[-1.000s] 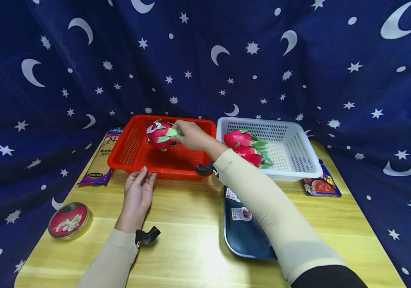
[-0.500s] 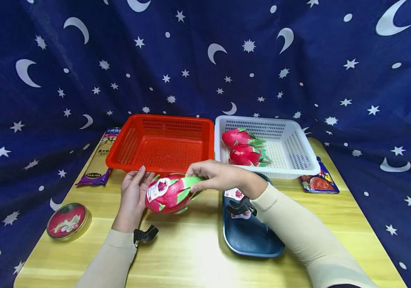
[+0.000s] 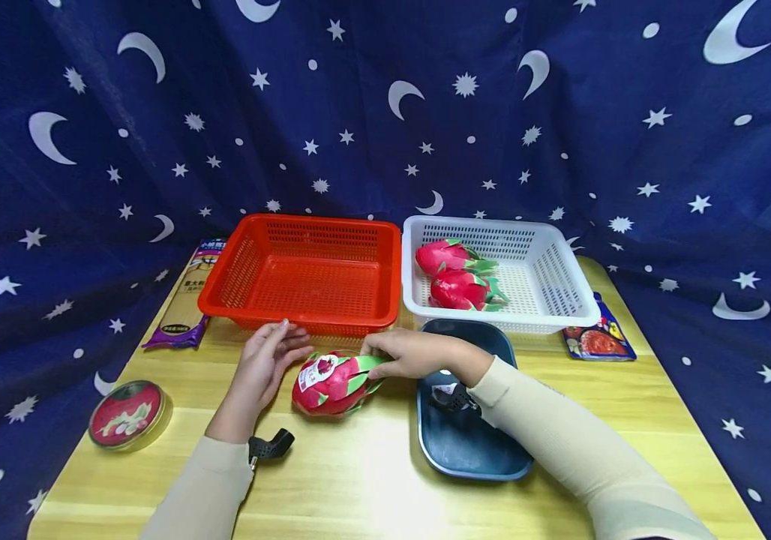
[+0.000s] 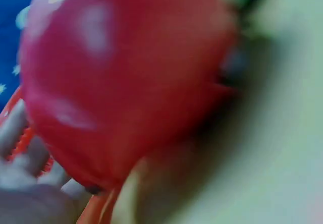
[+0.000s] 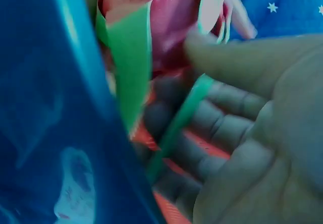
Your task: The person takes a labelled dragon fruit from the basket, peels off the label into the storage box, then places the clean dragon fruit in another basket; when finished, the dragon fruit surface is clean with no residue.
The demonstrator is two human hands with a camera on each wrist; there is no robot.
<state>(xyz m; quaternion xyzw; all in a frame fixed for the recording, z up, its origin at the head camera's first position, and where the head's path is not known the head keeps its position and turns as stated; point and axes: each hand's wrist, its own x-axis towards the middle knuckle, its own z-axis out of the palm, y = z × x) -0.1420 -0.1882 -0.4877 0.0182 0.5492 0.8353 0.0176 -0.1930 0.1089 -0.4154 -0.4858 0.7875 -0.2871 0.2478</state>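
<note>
A pink dragon fruit (image 3: 331,384) with green leaf tips and a white label (image 3: 316,373) lies on the wooden table in front of the red basket (image 3: 311,328). My right hand (image 3: 409,354) holds it by the leafy end; in the right wrist view, the fingers (image 5: 217,118) are curled about the green tips. At the fruit's left side is my left hand (image 3: 267,364), fingers loosely bent and not gripping it. The left wrist view is mostly filled by the blurred fruit (image 4: 126,72). Two more dragon fruits (image 3: 449,257) lie in the white basket (image 3: 561,281).
Under my right wrist sits a dark tray (image 3: 473,454), with a label sticker (image 5: 75,188) in it. A noodle packet (image 3: 186,300) and a round tin (image 3: 127,414) are at left. A sauce pouch (image 3: 599,334) lies at right. A starry curtain (image 3: 358,112) hangs behind.
My right hand has brought the dragon fruit out of the red basket, towards me, and down onto the table. The left hand has left the basket rim and shifted slightly right beside the fruit.
</note>
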